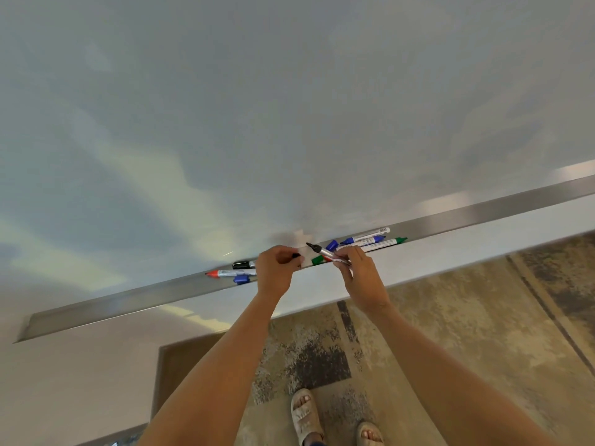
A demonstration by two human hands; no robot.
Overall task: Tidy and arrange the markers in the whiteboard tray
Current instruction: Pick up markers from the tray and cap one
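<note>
Over the whiteboard tray [135, 305], right hand [357, 272] grips an uncapped black marker [320, 251]; left hand [278, 267], at nine o'clock, pinches its cap [295, 255]. Capping should go straight, until snug.

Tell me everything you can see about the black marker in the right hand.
The black marker is uncapped: its dark tip points up and left, toward the whiteboard. The barrel looks silvery grey and its lower end is hidden by the right hand, whose fingers grip it. It is held tilted above the metal tray, apart from the lying markers.
</note>
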